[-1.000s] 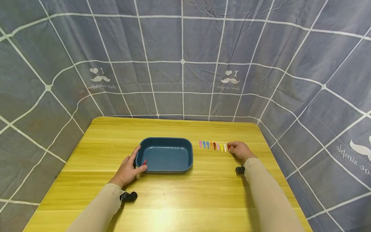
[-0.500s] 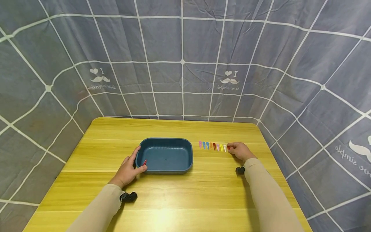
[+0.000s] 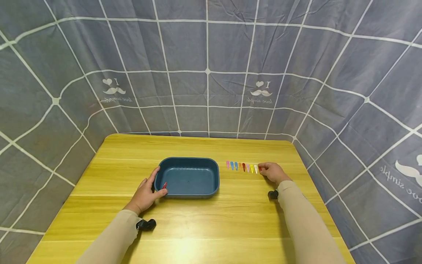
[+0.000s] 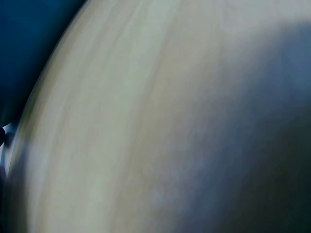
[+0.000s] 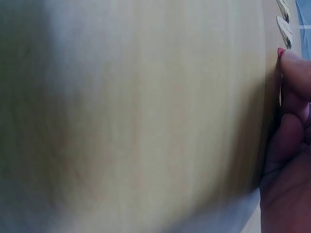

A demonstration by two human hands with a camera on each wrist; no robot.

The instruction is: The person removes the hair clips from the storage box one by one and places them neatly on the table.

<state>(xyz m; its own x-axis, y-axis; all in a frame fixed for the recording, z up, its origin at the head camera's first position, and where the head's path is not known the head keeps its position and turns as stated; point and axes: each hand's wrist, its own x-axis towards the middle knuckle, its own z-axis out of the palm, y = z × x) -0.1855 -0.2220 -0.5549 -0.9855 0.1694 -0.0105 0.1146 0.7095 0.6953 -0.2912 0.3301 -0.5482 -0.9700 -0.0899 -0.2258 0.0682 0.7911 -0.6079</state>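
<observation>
A dark blue plastic tub (image 3: 188, 194) stands on the wooden table, left of centre. My left hand (image 3: 144, 194) rests against its left end, fingers along the side and thumb over the front rim. Inside the tub, near that thumb, a red hair clip (image 3: 165, 185) leans on the wall. To the right, several snap hair clips (image 3: 244, 167) lie side by side in a row. At the row's right end my right hand (image 3: 272, 172) pinches a red hair clip (image 5: 281, 52); most of it is hidden by the fingers. Only the tub's blue wall (image 4: 29, 43) shows in the left wrist view.
The yellow wood-grain table (image 3: 211, 223) reaches a grey curtain (image 3: 184, 88) with white lines at the back and both sides. Black wrist cameras (image 3: 146, 224) sit at both cuffs. Bare tabletop lies between the tub and the clip row.
</observation>
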